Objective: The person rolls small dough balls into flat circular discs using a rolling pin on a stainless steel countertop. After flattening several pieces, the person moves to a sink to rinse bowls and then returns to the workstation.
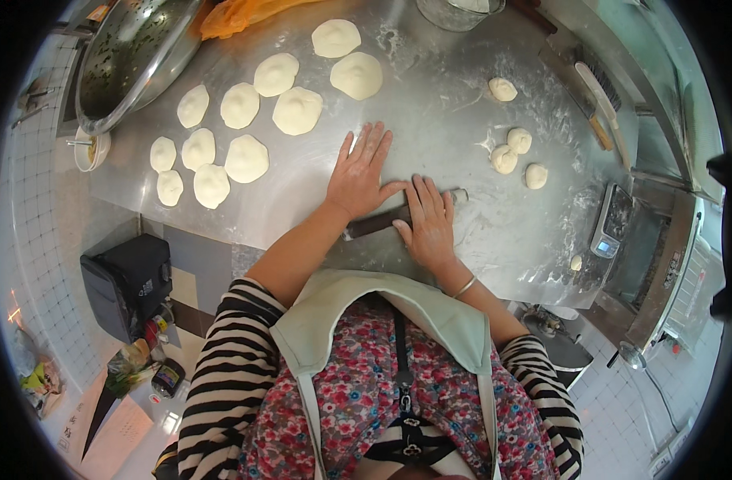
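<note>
My right hand [427, 227] lies with spread fingers over a dark rolling pin [375, 223], whose pale end shows to its right. My left hand [361, 174] rests flat, fingers apart, on the steel worktop [306, 174] just beyond the pin; its thumb tip meets my right hand. Whether anything lies beneath the left palm is hidden. Several flattened dough rounds [297, 111] are spread over the left and far middle of the worktop. On the floured right side sit several dough balls [504, 159], two of them touching, and a small dough scrap [575, 262].
A large metal bowl [183, 66] with green bits and a small white bowl [105, 150] stand at left, near an orange plastic bag [240, 17]. At right lie a wooden-handled knife [599, 131], a brush [599, 90] and a digital scale [613, 219]. A clear bowl [459, 17] stands at the far edge.
</note>
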Demonstrator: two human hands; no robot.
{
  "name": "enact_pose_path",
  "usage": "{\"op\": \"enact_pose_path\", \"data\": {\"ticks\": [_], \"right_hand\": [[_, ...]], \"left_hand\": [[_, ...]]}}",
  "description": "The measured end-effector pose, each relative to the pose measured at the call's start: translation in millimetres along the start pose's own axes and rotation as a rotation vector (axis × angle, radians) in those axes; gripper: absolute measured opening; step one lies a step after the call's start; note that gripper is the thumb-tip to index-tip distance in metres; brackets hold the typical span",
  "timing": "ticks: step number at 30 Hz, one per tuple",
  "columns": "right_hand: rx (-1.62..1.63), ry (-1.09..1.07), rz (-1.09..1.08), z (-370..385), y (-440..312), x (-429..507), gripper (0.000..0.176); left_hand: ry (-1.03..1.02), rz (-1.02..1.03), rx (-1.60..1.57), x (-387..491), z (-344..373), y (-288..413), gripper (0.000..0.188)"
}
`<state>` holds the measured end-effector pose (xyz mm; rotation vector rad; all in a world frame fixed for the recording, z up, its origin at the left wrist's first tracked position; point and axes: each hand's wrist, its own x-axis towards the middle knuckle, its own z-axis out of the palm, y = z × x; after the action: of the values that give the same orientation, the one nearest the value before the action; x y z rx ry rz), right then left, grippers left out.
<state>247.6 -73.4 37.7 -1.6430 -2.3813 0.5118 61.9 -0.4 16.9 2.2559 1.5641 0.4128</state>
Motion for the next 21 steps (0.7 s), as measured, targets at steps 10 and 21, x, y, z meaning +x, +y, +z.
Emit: {"op": "enact_pose_path", "data": {"ticks": [10,21], "right_hand": [[-0.120,0.270,0.006,28,-6,141,0.058],[-0.127,0.042,0.009,11,-12,37,0.061]], "left_hand": [[0.229,-0.261,-0.520,2,-19,-50,0.018],[-0.214,-0.712,-0.829,-39,-37,-55,0.026]]}}
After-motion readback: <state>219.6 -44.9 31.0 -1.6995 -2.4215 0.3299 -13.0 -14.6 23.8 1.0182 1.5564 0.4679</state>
